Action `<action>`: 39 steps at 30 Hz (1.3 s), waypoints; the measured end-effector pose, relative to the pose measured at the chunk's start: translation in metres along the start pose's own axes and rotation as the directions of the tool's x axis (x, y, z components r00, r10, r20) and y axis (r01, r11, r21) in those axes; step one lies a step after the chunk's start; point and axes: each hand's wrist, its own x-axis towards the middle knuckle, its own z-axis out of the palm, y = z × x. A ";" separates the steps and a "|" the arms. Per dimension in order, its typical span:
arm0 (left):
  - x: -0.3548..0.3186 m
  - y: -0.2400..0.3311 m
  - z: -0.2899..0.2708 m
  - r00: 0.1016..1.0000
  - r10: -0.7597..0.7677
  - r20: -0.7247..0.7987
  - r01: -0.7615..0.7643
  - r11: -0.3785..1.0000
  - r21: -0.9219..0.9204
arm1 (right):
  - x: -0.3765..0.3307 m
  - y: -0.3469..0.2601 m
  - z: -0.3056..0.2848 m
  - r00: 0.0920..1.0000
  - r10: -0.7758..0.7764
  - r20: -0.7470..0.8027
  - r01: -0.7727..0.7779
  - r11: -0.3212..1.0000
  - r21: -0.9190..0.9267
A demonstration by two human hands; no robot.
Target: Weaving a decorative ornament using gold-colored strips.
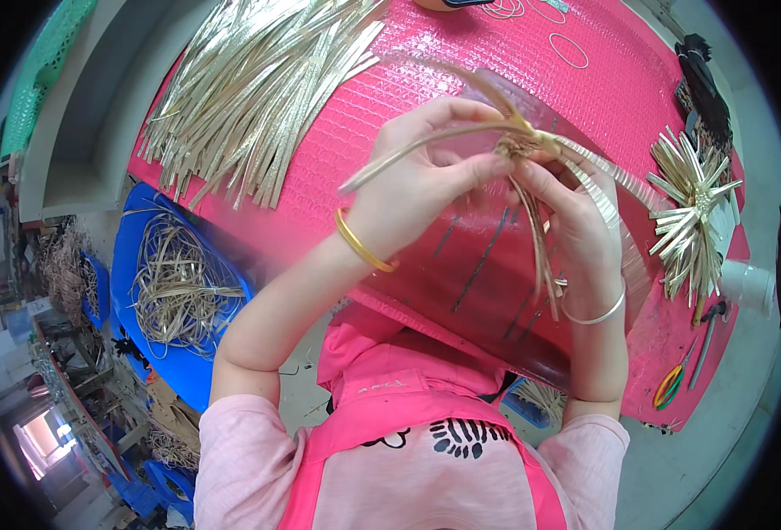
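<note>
Both of my hands are raised over the pink-covered table, pinching a small knot of woven gold strips (524,140) between thumbs and fingers. My left hand (421,172), with a yellow bangle at the wrist, grips it from the left. On the other side, my right hand (582,212) holds it, with a pale bangle at its wrist. Loose strip ends fan out from the knot: one crosses over my left hand, others lie over my right hand, and a few hang down between. The fingertips partly hide the knot. A dark red sheet with short marked lines (483,256) lies beneath.
A thick bundle of gold strips (258,97) lies at the far left. A blue tub (178,380) holds tangled strips (183,287). On the right are a spiky gold strip cluster (692,199), scissors (670,386) and a hammer (708,340). A rubber band (569,50) lies at the back.
</note>
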 end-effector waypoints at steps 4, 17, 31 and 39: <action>0.010 0.010 -0.020 0.866 -0.418 0.274 0.374 0.905 0.200 | 0.005 0.001 -0.010 0.959 0.205 0.196 -0.247 0.943 0.221; -0.003 -0.006 -0.015 0.900 -0.338 0.275 0.263 0.924 0.277 | 0.012 0.001 -0.006 0.987 0.148 0.065 -0.140 0.984 -0.111; -0.019 -0.028 -0.013 0.824 -0.520 0.224 0.563 0.796 -0.222 | 0.004 0.008 -0.019 0.920 0.230 0.319 -0.228 0.973 -0.043; -0.029 -0.022 -0.022 0.841 -0.508 0.187 0.519 0.855 -0.010 | -0.055 0.043 -0.059 0.986 0.060 0.156 0.149 0.102 -0.984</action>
